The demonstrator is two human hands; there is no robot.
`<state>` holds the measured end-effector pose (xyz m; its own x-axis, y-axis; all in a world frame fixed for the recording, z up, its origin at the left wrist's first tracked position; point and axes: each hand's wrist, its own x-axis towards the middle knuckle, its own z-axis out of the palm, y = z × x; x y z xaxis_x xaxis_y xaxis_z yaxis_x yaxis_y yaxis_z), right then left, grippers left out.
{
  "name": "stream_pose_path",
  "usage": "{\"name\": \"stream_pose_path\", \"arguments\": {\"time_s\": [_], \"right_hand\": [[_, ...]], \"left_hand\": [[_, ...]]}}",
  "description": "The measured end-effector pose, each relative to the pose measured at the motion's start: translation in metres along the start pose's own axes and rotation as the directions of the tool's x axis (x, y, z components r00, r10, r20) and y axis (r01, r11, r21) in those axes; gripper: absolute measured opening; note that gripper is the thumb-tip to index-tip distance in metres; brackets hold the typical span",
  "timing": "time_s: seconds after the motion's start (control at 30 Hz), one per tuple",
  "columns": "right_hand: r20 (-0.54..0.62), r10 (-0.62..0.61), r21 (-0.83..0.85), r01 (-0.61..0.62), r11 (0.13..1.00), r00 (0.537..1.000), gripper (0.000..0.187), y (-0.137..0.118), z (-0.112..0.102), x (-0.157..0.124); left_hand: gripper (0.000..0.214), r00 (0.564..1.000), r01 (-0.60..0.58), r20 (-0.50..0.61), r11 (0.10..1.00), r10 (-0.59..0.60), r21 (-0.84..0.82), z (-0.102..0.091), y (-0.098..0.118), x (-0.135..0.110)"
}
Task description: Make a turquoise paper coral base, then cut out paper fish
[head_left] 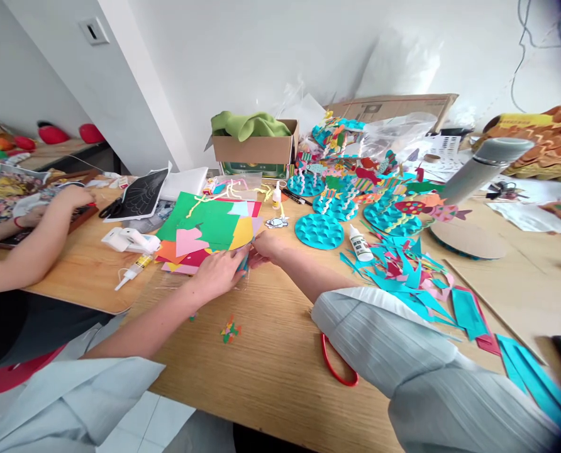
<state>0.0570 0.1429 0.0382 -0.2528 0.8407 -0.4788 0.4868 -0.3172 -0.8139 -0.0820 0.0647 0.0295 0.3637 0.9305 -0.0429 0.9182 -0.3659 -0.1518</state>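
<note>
My left hand (pixel 218 272) and my right hand (pixel 267 246) meet at the front right corner of a stack of coloured paper. Between their fingertips is a small piece of blue paper (pixel 245 262), mostly covered by the fingers. The green sheet (pixel 214 220) lies on top of the stack, with a pink scrap (pixel 189 242) and a yellow piece (pixel 243 231) on it. Just beyond my right hand rests a small white cloud-like cutout (pixel 277 223). Tiny coloured paper bits (pixel 231 329) lie in a little heap nearer me.
Red scissor handles (pixel 338 362) show under my right forearm. A glue bottle (pixel 360 244) lies beside teal discs (pixel 319 231) and many paper scraps (pixel 417 283). To the left are a glue tube (pixel 135 270), a white tape dispenser (pixel 130 240) and another person's arm (pixel 39 245).
</note>
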Motion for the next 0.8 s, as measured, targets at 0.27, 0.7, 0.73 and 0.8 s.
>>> {"name": "stream_pose_path", "arguments": {"time_s": [0.27, 0.7, 0.73, 0.8], "right_hand": [[0.057, -0.027, -0.074, 0.031, 0.997, 0.998, 0.018, -0.003, -0.026, -0.038], [-0.225, -0.324, -0.275, 0.259, 0.926, 0.919, 0.025, 0.135, -0.098, -0.234], [-0.284, -0.34, -0.367, 0.226, 0.902, 0.896, 0.024, 0.148, -0.09, -0.241], [-0.312, -0.443, -0.591, 0.193, 0.783, 0.84, 0.025, 0.166, -0.071, -0.244]], "left_hand": [[0.065, 0.999, 0.039, 0.029, 0.999, -0.039, -0.015, 0.0, 0.008, 0.0], [0.065, 0.999, -0.033, -0.031, 0.981, 0.027, -0.189, 0.0, -0.016, -0.024], [0.064, 0.998, -0.051, -0.058, 0.979, 0.04, -0.199, -0.003, -0.014, -0.03], [0.061, 0.987, -0.134, -0.12, 0.965, 0.109, -0.224, -0.011, -0.003, -0.045]]}}
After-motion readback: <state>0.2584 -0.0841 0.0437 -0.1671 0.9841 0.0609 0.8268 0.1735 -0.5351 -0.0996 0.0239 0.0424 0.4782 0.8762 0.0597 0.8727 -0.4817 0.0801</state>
